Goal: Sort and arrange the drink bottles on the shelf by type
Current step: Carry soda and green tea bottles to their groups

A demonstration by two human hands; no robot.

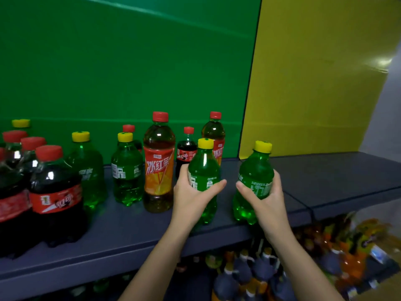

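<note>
My left hand [191,198] grips a green soda bottle with a yellow cap [204,166], upright near the front of the dark shelf [130,227]. My right hand [267,200] grips a second green bottle [256,170] just to its right. To the left stand a tall iced tea bottle with a red cap [159,161], two more green bottles [127,170] [89,170], and a cluster of cola bottles [56,192]. Behind my left hand stand a small cola bottle [186,148] and a second iced tea bottle [213,131].
A green back panel [130,61] and a yellow side panel [314,83] close the shelf behind. The shelf surface at the right [336,174] bears no bottles. Below the shelf edge, several bottles with dark and orange labels [249,274] stand on a lower level.
</note>
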